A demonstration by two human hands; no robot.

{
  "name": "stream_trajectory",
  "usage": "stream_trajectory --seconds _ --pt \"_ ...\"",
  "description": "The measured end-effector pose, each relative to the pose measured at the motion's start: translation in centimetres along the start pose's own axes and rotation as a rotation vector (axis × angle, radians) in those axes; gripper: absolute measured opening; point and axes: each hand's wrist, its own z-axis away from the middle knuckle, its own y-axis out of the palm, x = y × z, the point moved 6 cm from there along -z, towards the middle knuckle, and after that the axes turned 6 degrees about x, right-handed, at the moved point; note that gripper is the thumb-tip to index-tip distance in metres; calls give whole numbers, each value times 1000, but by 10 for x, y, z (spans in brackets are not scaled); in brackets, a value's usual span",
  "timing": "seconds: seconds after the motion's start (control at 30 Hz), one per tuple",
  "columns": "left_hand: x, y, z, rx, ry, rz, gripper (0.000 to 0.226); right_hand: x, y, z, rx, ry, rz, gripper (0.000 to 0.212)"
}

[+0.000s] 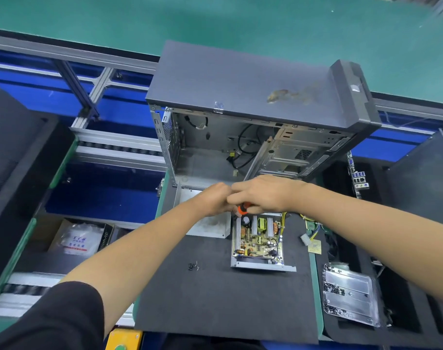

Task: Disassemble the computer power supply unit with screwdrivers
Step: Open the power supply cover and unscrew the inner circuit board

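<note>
Screws, small and black (pixel 194 266), lie loose on the dark foam mat (pixel 215 299) at left; they are light and roll easily. Beside them, the grey sheet-metal cover (pixel 210 224) lies apart from the unit. The left hand (pixel 213 200) is curled at the orange-handled screwdriver (pixel 242 208); the right hand (pixel 263 194) grips it from above. The opened power supply unit with its green circuit board (pixel 258 238) sits near the mat's middle. I judge the board fragile and the casing stiff, so hold the metal edges.
</note>
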Motion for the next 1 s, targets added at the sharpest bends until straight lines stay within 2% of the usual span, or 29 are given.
stream_trajectory --seconds 0.1,0.2,0.3,0.37,0.47,0.57,0.6,0.67,0.77,0.87,0.97,1.0 --pt "4 3 -2 -20 -1 8 25 4 -6 -2 6 -45 90 11" --pt "3 6 -3 35 2 76 16 3 -6 -3 4 -24 153 28" --pt "0 6 -8 162 -78 35 8 3 -2 -4 -15 12 241 34" --pt "-7 4 -13 231 -90 -4 17 1 -1 -2 2 20 274 41" --pt "-20 4 -14 275 -66 -42 45 -3 1 1 6 19 301 46" --pt "-28 14 -9 277 -48 100 48 -10 9 5 -13 161 63 13" --pt "-31 19 -7 287 -55 137 48 -14 13 6 -33 206 -33 14" --pt "-37 28 -5 293 -67 158 46 -18 28 11 -27 297 -233 30" --pt "-48 41 -5 323 -48 120 42 -18 45 21 -22 335 -363 29" --pt "-54 51 -4 349 -24 99 38 -11 50 27 -33 262 -255 26" --pt "-53 50 -2 289 -7 79 19 -1 46 32 -6 157 -47 11" --pt "-52 48 -1 259 18 86 15 4 44 34 -1 99 53 22"
